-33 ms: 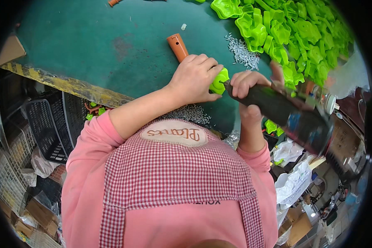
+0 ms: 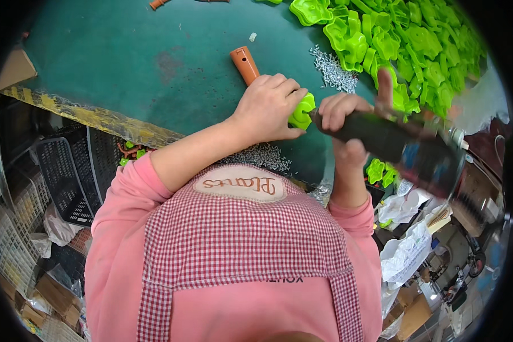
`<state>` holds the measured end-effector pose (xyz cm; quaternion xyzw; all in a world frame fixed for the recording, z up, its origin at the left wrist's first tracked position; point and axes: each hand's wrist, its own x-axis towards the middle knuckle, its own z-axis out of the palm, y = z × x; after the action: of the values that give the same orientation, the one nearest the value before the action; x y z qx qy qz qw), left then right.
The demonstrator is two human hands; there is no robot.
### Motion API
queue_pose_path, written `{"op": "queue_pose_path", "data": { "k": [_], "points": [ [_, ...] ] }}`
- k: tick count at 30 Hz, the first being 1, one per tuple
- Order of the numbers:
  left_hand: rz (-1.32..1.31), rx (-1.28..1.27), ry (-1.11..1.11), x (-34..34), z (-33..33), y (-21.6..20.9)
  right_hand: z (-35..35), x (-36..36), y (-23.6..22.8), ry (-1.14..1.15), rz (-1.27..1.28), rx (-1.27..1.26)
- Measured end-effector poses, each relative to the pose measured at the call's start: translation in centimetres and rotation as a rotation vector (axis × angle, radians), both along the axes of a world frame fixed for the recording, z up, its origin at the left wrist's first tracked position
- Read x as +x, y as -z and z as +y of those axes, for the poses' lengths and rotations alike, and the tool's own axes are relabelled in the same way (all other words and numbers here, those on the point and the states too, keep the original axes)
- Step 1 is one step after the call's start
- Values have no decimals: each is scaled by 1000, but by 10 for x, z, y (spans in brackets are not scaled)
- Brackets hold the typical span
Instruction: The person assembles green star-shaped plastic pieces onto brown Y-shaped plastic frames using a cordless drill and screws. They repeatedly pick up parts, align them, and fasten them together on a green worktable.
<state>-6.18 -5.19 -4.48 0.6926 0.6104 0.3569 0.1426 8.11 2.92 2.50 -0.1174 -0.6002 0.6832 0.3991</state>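
My left hand (image 2: 268, 108) is wrapped round an orange-brown plastic tube (image 2: 245, 65) lying on the green tabletop. At its near right end, beside my thumb and fingers, sits a bright green plastic piece (image 2: 304, 115). My right hand (image 2: 346, 114) grips the front of a dark power screwdriver (image 2: 390, 139), held level and pointing left, with one finger raised. The screwdriver's tip meets the green piece; whether a screw is there is hidden. The driver's rear is smeared by motion.
A pile of green plastic parts (image 2: 416, 45) covers the far right. Silver screws (image 2: 335, 71) lie beside it, and more screws (image 2: 262, 157) by my apron. Black crates (image 2: 65, 176) stand below the table's yellow-striped edge (image 2: 91, 117). Crumpled white wrapping (image 2: 407, 251) sits at right.
The rear of the power screwdriver has shifted slightly, and the raised finger of my right hand stands higher. My left hand, the tube and the green piece stay in place.
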Motion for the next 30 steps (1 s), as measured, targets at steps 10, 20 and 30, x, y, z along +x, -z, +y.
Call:
{"op": "queue_pose_path", "data": {
  "k": [10, 20, 30],
  "points": [
    [238, 79, 343, -8, 24, 1, -45, 54, -3, 495, -4, 42],
    [312, 170, 95, -13, 15, -15, -79, 53, 19, 392, -23, -208],
    [-19, 34, 326, 3, -51, -13, -82, 49, -6, 351, 30, -212]
  ]
}}
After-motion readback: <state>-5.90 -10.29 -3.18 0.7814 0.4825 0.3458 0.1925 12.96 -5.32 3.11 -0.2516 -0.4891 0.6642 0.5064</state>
